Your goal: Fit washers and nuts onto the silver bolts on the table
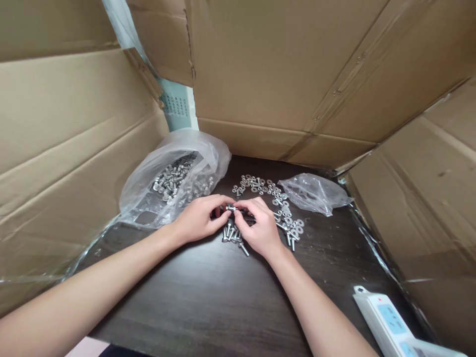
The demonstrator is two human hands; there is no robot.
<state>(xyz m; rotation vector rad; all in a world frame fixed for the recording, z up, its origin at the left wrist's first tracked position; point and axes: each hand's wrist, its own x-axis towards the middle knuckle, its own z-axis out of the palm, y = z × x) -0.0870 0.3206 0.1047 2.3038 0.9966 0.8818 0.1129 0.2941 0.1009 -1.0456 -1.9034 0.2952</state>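
Note:
Between my fingertips a small silver bolt (pixel 231 208) lies roughly sideways. My left hand (pixel 203 216) pinches its left end, and my right hand (pixel 262 228) grips around its right end, where a nut or washer may sit; it is too small to tell. Just under my hands several loose bolts (pixel 231 232) lie in a pile, with a single bolt (pixel 244 249) a little nearer to me. Beyond and right of my right hand spread loose washers and nuts (pixel 285 210), mixed with more bolts (pixel 290 241). My fingers hide part of the pile.
On the dark table (pixel 201 302), an open plastic bag (pixel 139 186) full of bolts stands at the back left. A crumpled clear bag (pixel 316 192) lies at the back right. A white power strip (pixel 383 317) rests at the front right. Cardboard walls (pixel 260 64) enclose the back and sides.

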